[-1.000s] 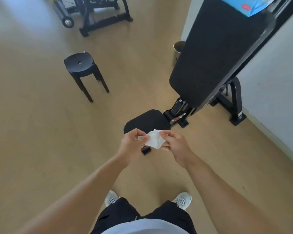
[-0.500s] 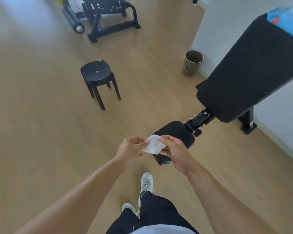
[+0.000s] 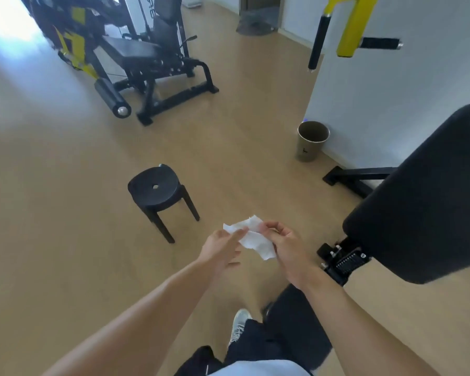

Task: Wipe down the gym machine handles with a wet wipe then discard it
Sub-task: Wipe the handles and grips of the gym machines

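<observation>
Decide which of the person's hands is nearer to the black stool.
Left. The left hand is just right of the black stool, pinching the wet wipe; the right hand grips the wipe's far side.

Both forearms are bare, with no sleeves, watch or jewellery showing, and the left hand (image 3: 223,249) and right hand (image 3: 285,246) are ungloved. The person wears dark, loose trousers (image 3: 291,329), a light grey-white top (image 3: 255,369) at the bottom edge, and a pale laced sneaker (image 3: 239,325).
</observation>
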`<state>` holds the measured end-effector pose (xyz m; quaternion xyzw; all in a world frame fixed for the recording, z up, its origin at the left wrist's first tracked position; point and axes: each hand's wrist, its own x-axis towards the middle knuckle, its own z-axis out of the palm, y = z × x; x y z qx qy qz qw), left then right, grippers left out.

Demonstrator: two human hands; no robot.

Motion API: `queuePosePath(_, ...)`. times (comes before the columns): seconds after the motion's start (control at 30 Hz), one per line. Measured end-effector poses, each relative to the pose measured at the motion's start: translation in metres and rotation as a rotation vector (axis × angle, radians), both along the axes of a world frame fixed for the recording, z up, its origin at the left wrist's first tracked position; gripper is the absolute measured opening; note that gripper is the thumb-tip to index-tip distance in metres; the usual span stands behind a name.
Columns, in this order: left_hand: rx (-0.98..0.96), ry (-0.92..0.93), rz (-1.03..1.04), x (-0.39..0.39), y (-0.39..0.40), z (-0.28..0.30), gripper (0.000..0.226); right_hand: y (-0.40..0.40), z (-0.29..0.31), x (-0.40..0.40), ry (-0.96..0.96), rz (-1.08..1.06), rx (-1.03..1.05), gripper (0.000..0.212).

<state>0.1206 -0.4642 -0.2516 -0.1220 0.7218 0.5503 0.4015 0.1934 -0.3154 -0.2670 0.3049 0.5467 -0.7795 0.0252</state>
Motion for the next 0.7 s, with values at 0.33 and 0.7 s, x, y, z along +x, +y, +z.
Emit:
queuePosePath(0.33,0.144,-0.032,0.017,-0.184,0.098,0.016,0.025,0.073,0.032,-0.169,0.034,-0.321,0.219,0.009)
queuePosePath(0.7,0.199,0.088,-0.450,-0.383,0.195,0.025,0.024,0.134,0.031,-0.314,0.029,-0.389,-0.085,0.033)
